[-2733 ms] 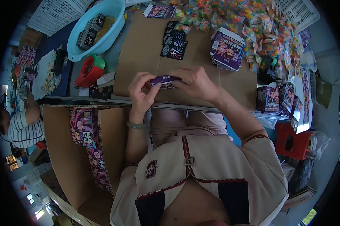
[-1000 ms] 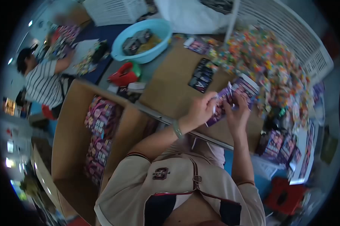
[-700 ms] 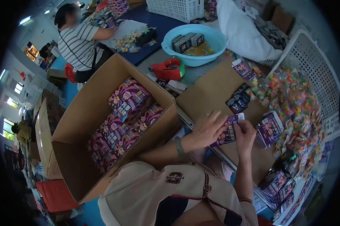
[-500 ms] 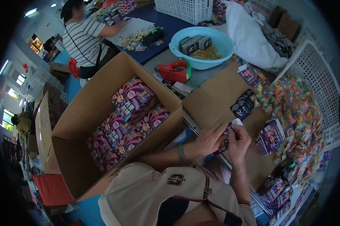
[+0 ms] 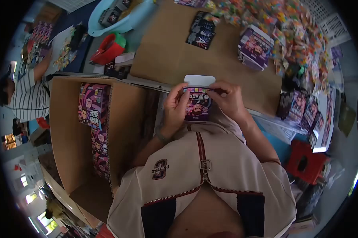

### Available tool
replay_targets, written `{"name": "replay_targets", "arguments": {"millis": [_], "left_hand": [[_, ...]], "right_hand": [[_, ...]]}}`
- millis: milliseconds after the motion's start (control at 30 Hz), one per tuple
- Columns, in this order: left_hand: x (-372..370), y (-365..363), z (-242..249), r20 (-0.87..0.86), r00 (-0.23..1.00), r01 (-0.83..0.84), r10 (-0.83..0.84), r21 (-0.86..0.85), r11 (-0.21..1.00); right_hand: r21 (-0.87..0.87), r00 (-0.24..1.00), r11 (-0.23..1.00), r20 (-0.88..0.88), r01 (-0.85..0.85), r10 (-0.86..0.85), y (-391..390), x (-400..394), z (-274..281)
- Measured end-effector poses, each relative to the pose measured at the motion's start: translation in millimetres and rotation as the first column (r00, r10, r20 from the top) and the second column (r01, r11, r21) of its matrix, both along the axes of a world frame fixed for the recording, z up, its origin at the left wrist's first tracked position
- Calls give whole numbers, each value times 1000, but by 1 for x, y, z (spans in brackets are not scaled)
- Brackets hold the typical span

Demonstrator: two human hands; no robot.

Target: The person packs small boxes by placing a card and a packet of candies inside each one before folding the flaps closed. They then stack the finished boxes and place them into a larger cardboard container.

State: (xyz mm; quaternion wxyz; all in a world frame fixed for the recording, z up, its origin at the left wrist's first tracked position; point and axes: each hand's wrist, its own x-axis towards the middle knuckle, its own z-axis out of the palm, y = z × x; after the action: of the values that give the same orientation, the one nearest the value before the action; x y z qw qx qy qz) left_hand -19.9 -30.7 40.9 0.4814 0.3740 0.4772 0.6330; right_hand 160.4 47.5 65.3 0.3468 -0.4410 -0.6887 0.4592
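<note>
A small purple printed card box (image 5: 198,110) is held upright in front of my chest, its white top flap (image 5: 199,80) raised. My left hand (image 5: 175,106) grips its left edge, with the thumb on the printed front. At the upper right corner, my right hand (image 5: 231,99) pinches the box near the base of the flap. Whether anything is inside the box cannot be seen. Beyond my hands, black printed cards (image 5: 202,31) lie on a flat cardboard sheet (image 5: 167,51), and a stack of purple boxes (image 5: 255,47) stands to their right.
An open carton (image 5: 78,137) with packed purple boxes (image 5: 92,105) stands at my left. A red tape dispenser (image 5: 104,49) and a blue basin (image 5: 119,25) are behind it. Colourful small wrapped packets (image 5: 294,35) heap at far right. A person in a striped shirt (image 5: 30,95) works at far left.
My view has turned down and to the right, so the carton appears further left. The box in my hands now faces me, with its white flap standing up.
</note>
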Motion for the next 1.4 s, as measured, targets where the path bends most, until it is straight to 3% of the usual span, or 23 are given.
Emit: {"name": "replay_targets", "arguments": {"millis": [33,100,133,167,200,233,267,333,433,467,533,567,633,767,833,967,1067,1133,1267,1333,1367,1400], "left_hand": [[-1,-6,-15,-12,1000,19,-20,-86,996],[-1,-18,-27,-56,996,44,-63,-296,954],[-3,-22,-26,-47,996,59,-77,-313,948],[-6,-25,-24,53,991,134,-123,-382,914],[-8,-28,-23,154,976,208,-155,-440,873],[-9,-31,-29,251,957,229,-145,-348,909],[-8,-34,-28,255,957,229,-142,-356,906],[-6,-33,-20,-33,982,173,-185,-230,958],[2,-31,-9,-160,983,71,-89,-120,990],[2,-30,-3,-156,983,74,-93,-123,990],[-2,-31,7,-331,933,113,-144,-111,987],[-5,-31,4,-330,933,111,-143,-114,987],[-10,-26,-2,-156,950,264,-270,-59,963],[-16,-15,6,-185,904,382,-385,-53,923],[-13,-9,5,-121,895,412,-429,-143,900],[-8,-5,12,-58,906,404,-420,-179,897],[-12,-3,12,77,901,432,-426,-230,872],[-12,-2,14,18,879,460,-476,-287,840],[-16,2,11,-56,827,518,-560,-314,796],[-14,2,12,-219,803,503,-555,-253,827],[-12,1,9,-214,802,506,-558,-253,825],[-11,-1,4,-66,846,494,-529,-275,825]], "right_hand": [[-16,993,994,46,-112,113,-4,6,-3],[-69,985,987,80,-147,152,-9,17,-16],[-100,969,972,108,-211,222,-13,21,-19],[-122,970,971,112,-204,218,-19,24,-20],[-276,984,948,28,-159,173,-24,24,-15],[-422,992,898,-48,-123,113,-29,23,-12],[-430,992,894,-46,-122,113,-31,23,-12],[-454,957,883,-290,-118,-21,-30,24,-9],[-510,912,824,-410,-247,20,-30,29,3],[-513,913,823,-407,-243,16,-29,32,3],[-209,954,939,-187,-273,236,-26,36,2],[-211,953,938,-187,-275,237,-26,36,3],[-37,949,954,-125,-297,290,-25,37,7],[-22,948,948,-31,-318,317,-23,33,13],[-366,968,901,-184,-231,173,-18,28,17],[-292,962,918,-135,-268,238,-14,26,9],[-280,982,943,-107,-182,158,-25,23,9],[-471,983,870,-168,-146,74,-24,24,8],[-499,986,850,-85,-166,143,-22,25,16],[-406,990,903,-35,-140,137,-25,24,18],[-409,990,903,-32,-136,135,-28,24,17],[-276,985,948,19,-160,172,-31,23,17]]}}
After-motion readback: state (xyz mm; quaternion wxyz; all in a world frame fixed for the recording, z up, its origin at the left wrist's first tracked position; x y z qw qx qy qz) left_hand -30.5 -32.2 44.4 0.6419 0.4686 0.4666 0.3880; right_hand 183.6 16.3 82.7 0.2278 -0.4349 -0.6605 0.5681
